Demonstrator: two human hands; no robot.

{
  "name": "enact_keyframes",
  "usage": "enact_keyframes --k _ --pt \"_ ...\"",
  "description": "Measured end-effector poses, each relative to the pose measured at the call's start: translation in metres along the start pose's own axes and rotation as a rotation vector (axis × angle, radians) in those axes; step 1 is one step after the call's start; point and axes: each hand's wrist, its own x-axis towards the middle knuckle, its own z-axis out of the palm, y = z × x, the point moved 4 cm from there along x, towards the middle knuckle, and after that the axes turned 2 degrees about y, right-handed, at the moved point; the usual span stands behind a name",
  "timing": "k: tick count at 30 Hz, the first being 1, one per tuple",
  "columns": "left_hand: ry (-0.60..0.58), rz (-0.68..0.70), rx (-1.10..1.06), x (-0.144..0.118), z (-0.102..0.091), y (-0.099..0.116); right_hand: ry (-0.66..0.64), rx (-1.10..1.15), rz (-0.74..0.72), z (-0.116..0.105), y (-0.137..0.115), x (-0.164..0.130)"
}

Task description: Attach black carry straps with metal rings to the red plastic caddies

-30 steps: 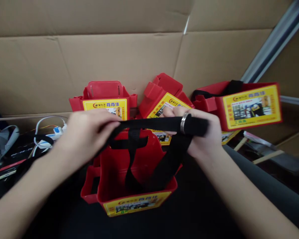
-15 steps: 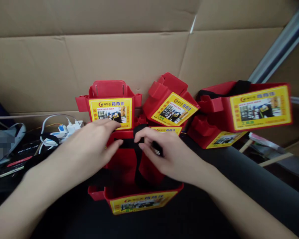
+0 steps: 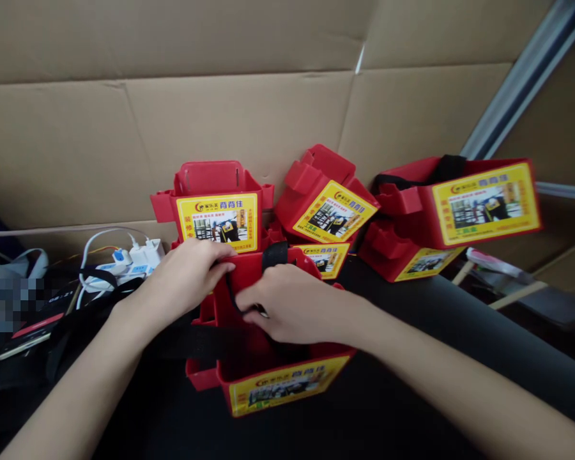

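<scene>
1. While the left hand (image 3: 184, 275) brings thumb and forefinger close at the front red box's (image 3: 290, 386) rear rim, what they grip cannot be told.
2. The right hand (image 3: 290, 303) curls its thumb and forefinger close together inside that box; their hold is unclear.
3. Just above the right knuckles, a black strap (image 3: 275, 254) crosses the rim.
4. Beyond both hands' fingers, other red boxes (image 3: 211, 177) stand before cardboard (image 3: 239, 121).
5. Left of the left fingers lies a power strip (image 3: 146, 257).
</scene>
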Motion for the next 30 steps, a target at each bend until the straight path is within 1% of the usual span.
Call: enact_keyframes --k 1,2,4,7,9,10,11,14,16,17,18,20,23,24,26,28,30 --pt "0.002 0.003 0.027 0.0 0.001 0.0 -0.077 0.095 -0.084 -0.003 0.003 -0.008" --pt "0.001 0.008 0.045 -0.001 0.001 0.0 -0.135 0.187 -0.138 -0.008 0.009 -0.018" --pt "-0.008 0.016 0.065 -0.001 0.002 0.002 -0.214 0.336 -0.19 -0.017 0.021 -0.038" --pt "-0.012 0.033 0.066 0.001 0.004 0.008 -0.303 0.41 -0.147 -0.031 0.036 -0.06" --pt "0.001 0.029 0.056 0.001 0.005 0.013 -0.318 0.374 -0.046 -0.038 0.039 -0.064" --pt "0.006 0.022 0.054 0.002 0.006 0.016 -0.292 0.333 0.02 -0.041 0.038 -0.063" --pt "0.011 0.013 0.056 0.002 0.006 0.019 -0.235 0.266 0.098 -0.042 0.035 -0.058" --pt "0.008 0.002 0.052 0.003 0.008 0.025 0.003 -0.054 0.341 -0.039 0.02 -0.037" --pt "0.017 -0.001 0.041 0.004 0.007 0.026 0.071 -0.185 0.381 -0.029 0.003 -0.021" --pt "0.025 -0.005 0.035 0.004 0.006 0.025 0.074 -0.19 0.369 -0.023 -0.004 -0.012" --pt "0.034 -0.008 0.024 0.003 0.005 0.023 0.06 -0.152 0.353 -0.018 -0.009 -0.005" --pt "0.032 -0.003 -0.022 0.002 0.002 0.017 0.005 0.019 0.344 -0.011 -0.014 0.007" --pt "-0.01 0.03 -0.093 -0.001 -0.003 0.009 -0.128 0.343 0.33 -0.002 -0.011 0.016" --pt "-0.021 0.038 -0.1 -0.002 -0.005 0.008 -0.142 0.405 0.325 0.0 -0.009 0.018" --pt "-0.024 0.045 -0.104 -0.002 -0.007 0.006 -0.086 0.42 0.325 0.007 -0.005 0.022" --pt "-0.027 0.044 -0.108 -0.001 -0.008 0.005 0.012 0.358 0.323 0.014 -0.002 0.026" --pt "-0.026 0.046 -0.101 -0.001 -0.007 0.005 0.075 0.312 0.287 0.019 -0.001 0.029"
